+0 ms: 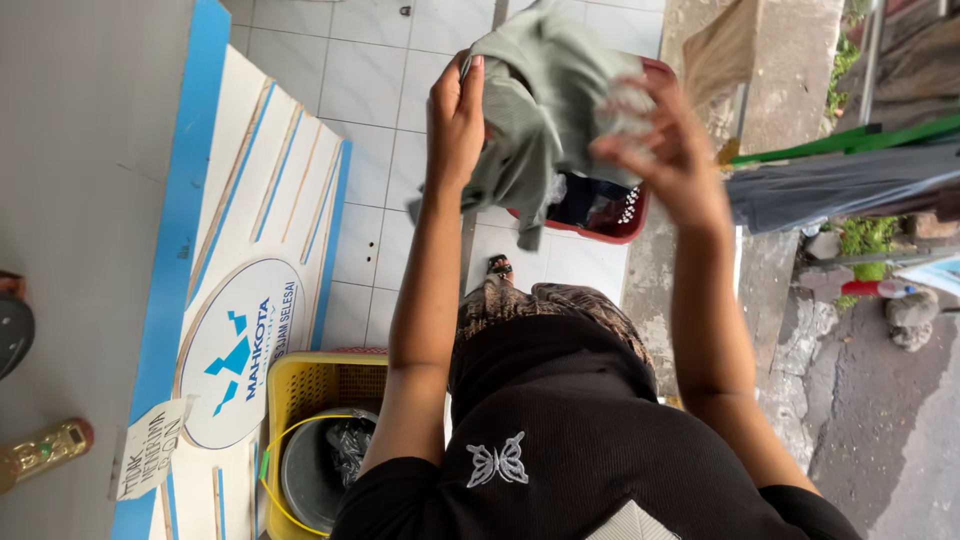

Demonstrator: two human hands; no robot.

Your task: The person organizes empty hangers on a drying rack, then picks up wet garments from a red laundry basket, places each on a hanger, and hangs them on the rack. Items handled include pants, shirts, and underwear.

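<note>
I hold a grey-green garment (545, 100) up in front of me with both hands. My left hand (455, 120) grips its left edge, fingers curled over the cloth. On the other side, my right hand (668, 150) is blurred as it clutches the bunched fabric. Under the garment a red laundry basket (628, 228) stands on the white tiled floor with dark clothes in it. My black top and patterned skirt fill the lower middle, and one sandalled foot (499, 267) shows beside the basket.
A yellow plastic basket (300, 385) holding a grey bucket (310, 470) stands at lower left against a white and blue panel with a round sign (240, 350). A gold bottle (45, 450) lies far left. Grey cloth hangs on a green rail (850, 170) at right, beside a broom (720, 50).
</note>
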